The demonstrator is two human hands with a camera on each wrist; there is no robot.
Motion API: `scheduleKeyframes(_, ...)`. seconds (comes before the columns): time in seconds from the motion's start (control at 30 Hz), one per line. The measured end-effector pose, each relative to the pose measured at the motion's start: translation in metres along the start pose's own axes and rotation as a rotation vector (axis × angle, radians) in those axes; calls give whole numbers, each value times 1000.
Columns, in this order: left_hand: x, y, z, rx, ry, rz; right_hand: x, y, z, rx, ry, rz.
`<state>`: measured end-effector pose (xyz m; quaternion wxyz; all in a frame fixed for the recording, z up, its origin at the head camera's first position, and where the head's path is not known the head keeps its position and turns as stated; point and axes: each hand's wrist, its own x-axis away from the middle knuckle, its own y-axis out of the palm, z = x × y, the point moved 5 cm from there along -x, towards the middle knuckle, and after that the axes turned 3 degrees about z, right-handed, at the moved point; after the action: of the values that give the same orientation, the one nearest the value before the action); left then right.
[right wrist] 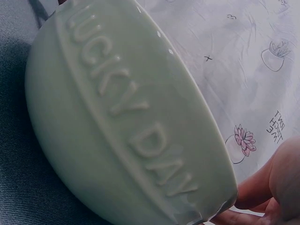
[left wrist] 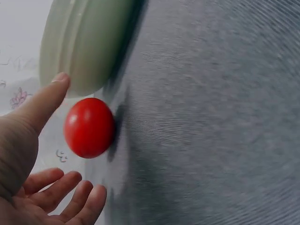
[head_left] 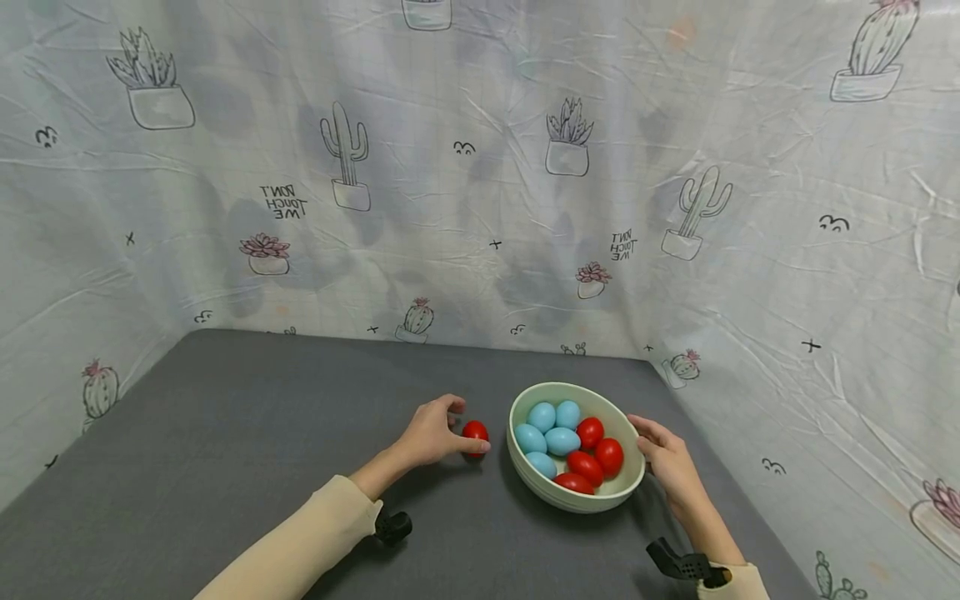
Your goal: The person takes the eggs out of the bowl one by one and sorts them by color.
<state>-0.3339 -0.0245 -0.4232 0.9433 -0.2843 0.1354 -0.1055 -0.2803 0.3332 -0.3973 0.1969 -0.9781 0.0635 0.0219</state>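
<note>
Beige sleeve [head_left: 307, 533] foremost — left hand [head_left: 431, 433] spreads around a glossy red egg [left wrist: 89, 127].

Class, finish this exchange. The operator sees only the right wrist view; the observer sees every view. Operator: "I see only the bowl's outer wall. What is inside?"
Observer: The bowl holds five light-blue eggs and four red eggs that I can see.
Operator: Where is the left hand?
Observer: Beside a single red egg outside the bowl.
Operator: Are its four fingers against that egg?
Observer: No, the left wrist view shows a gap between them.
</note>
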Motion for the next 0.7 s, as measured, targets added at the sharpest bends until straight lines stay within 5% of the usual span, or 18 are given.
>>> scheduleKeyframes(0.27,-4,-9,17,38,43,55,0,0,1,9,5,6)
scheduleKeyframes(0.5,-6,-8,50,114,99,136,-1,0,0,13,10,11)
scheduleKeyframes(0.6,-8,0,70,177,139,104,-1,0,0,12,8,7)
scheduleKeyframes(0.7,-7,11,92,288,186,-25,-1,0,1,15,5,6)
